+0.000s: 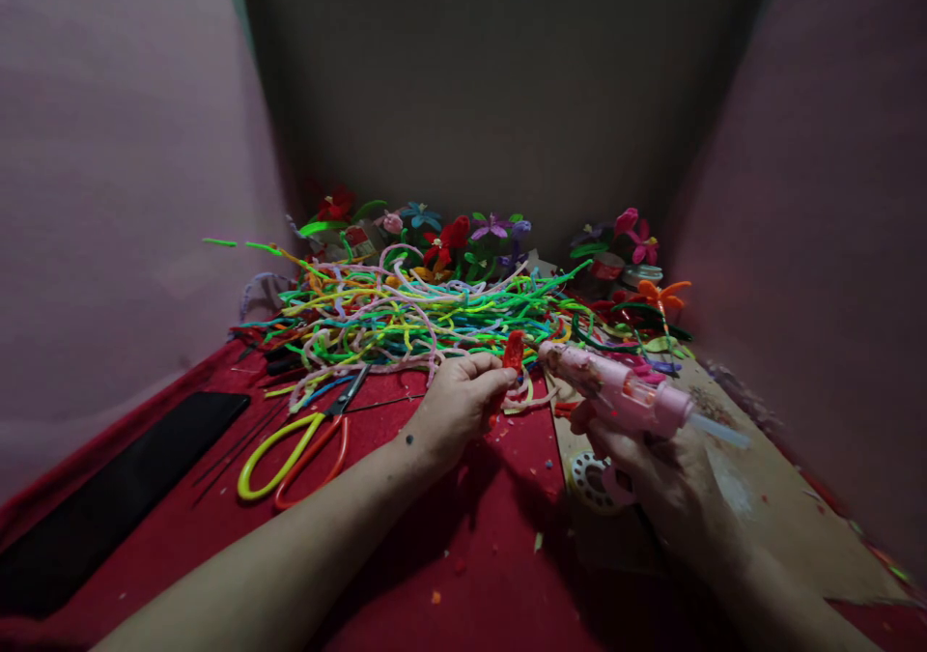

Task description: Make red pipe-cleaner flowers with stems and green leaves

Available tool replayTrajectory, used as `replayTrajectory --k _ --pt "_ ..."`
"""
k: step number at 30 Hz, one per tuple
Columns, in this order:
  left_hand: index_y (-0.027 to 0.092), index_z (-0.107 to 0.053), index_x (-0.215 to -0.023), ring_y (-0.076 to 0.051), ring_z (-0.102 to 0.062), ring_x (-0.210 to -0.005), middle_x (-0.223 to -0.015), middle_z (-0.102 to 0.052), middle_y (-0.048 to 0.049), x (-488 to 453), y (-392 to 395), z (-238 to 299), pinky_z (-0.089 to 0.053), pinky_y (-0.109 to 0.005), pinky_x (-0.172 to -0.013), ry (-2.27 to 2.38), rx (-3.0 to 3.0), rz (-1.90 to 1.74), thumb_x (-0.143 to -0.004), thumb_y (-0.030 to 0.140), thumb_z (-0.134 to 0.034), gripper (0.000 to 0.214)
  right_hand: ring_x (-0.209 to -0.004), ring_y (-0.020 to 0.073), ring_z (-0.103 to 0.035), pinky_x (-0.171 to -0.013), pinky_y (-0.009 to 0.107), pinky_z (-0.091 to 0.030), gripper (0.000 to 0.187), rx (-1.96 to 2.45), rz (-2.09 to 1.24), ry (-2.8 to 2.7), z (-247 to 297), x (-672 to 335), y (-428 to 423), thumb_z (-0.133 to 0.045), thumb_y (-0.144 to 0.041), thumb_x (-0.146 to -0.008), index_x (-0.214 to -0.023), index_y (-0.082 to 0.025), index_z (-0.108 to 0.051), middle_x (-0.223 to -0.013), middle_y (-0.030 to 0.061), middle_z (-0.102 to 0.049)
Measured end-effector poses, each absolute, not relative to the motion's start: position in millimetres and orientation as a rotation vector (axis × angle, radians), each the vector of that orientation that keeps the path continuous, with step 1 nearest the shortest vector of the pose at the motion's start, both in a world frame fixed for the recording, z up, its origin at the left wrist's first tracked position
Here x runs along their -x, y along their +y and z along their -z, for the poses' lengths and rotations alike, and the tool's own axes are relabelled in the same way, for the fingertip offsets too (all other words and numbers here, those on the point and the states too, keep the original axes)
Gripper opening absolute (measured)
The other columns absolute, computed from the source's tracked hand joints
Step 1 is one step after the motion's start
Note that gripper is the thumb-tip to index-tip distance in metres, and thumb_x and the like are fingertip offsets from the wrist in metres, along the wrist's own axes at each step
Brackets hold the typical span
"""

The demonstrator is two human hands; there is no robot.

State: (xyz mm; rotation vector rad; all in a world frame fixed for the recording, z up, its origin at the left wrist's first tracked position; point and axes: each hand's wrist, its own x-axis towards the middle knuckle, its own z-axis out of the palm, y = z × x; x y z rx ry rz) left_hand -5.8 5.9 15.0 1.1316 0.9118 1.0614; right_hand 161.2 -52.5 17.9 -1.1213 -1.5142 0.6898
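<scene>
A table under a red cloth [470, 555] stands in a corner, with pinkish walls at left and right and a dark wall behind. On it I count one pair of scissors [296, 449] with yellow and red handles at lower left of centre, one long black strip [108, 497] at far left, and one sheet of cardboard [768, 507] at right. The heap of pipe cleaners [420, 314] across the middle is too tangled to count. Behind it I count at least seven finished flowers [492, 229].

At upper right are two small jars [641, 275] below a pink flower; what is in them I cannot tell.

The left hand [456, 406] has its fingers drawn together, pinching a small red piece [513, 351] just in front of the heap. The right hand [652, 468] is wrapped around a pink glue gun [623, 396] over the cardboard. Its nozzle points left, close to the red piece – whether it touches is not clear.
</scene>
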Motion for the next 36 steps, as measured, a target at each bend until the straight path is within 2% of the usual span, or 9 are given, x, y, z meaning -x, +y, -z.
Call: replayTrajectory --k 5,10,17,23,28,33,36 --pt "0.015 -0.051 -0.054 -0.003 -0.029 -0.036 -0.043 -0.041 0.007 5.6 5.4 -16.5 -0.017 -0.019 -0.038 0.942 -1.132 -1.076 -0.065 0.027 -0.064 0.021 -0.064 0.0226 -0.06 -0.053 0.032 -0.049 0.016 1.13 -0.686 -1.516 -15.6 -162.5 -54.1 -0.058 -0.029 -0.076 -0.086 -0.024 -0.07 -0.064 0.0034 -0.064" --pt "0.015 -0.053 -0.055 -0.003 -0.029 -0.036 -0.044 -0.04 0.0066 6.8 7.3 -14.9 -0.017 -0.02 -0.038 0.937 -1.157 -1.071 -0.068 0.026 -0.061 0.019 -0.055 0.02 -0.057 -0.045 0.031 -0.046 0.024 1.147 -0.68 -1.506 -9.3 -165.4 -54.0 -0.057 -0.027 -0.077 -0.098 -0.026 -0.068 -0.064 0.0024 -0.064" --pt "0.016 -0.054 -0.054 -0.004 -0.028 -0.036 -0.043 -0.039 0.0058 8.3 10.0 -10.1 -0.017 -0.021 -0.039 0.935 -1.204 -1.073 -0.07 0.025 -0.059 0.019 -0.052 0.0178 -0.056 -0.046 0.03 -0.047 0.034 1.12 -0.743 -1.506 -13.3 -162.7 -54.4 -0.057 -0.029 -0.077 -0.111 -0.027 -0.062 -0.074 0.0029 -0.066" --pt "0.015 -0.051 -0.052 -0.004 -0.029 -0.036 -0.043 -0.039 0.0059 6.9 7.3 -13.8 -0.017 -0.021 -0.038 0.943 -1.171 -1.069 -0.069 0.023 -0.06 0.02 -0.05 0.0167 -0.053 -0.04 0.027 -0.043 0.025 1.148 -0.744 -1.49 -12.1 -163.5 -54.0 -0.057 -0.031 -0.077 -0.098 -0.025 -0.068 -0.067 0.0028 -0.064" --pt "0.015 -0.052 -0.054 -0.003 -0.03 -0.035 -0.042 -0.039 0.0063 7.1 7.8 -14.8 -0.018 -0.019 -0.037 0.934 -1.177 -1.078 -0.07 0.023 -0.059 0.02 -0.042 0.0118 -0.046 -0.034 0.024 -0.038 0.027 1.196 -0.786 -1.503 -8.3 -166.1 -55.0 -0.058 -0.034 -0.077 -0.099 -0.023 -0.067 -0.067 0.0022 -0.064" --pt "0.015 -0.052 -0.056 -0.003 -0.031 -0.033 -0.041 -0.04 0.007 8.1 9.4 -13.4 -0.018 -0.019 -0.037 0.929 -1.169 -1.067 -0.07 0.025 -0.06 0.019 -0.046 0.0132 -0.051 -0.036 0.024 -0.042 0.033 1.225 -0.813 -1.517 -11.0 -164.6 -56.4 -0.054 -0.034 -0.08 -0.109 -0.022 -0.063 -0.073 0.003 -0.066" --pt "0.015 -0.051 -0.055 -0.003 -0.031 -0.033 -0.041 -0.04 0.007 8.3 9.2 -13.8 -0.018 -0.018 -0.037 0.926 -1.171 -1.067 -0.07 0.024 -0.06 0.019 -0.054 0.0175 -0.058 -0.044 0.027 -0.049 0.036 1.199 -0.739 -1.54 -12.8 -164.0 -55.9 -0.055 -0.033 -0.079 -0.114 -0.023 -0.061 -0.077 0.004 -0.068"
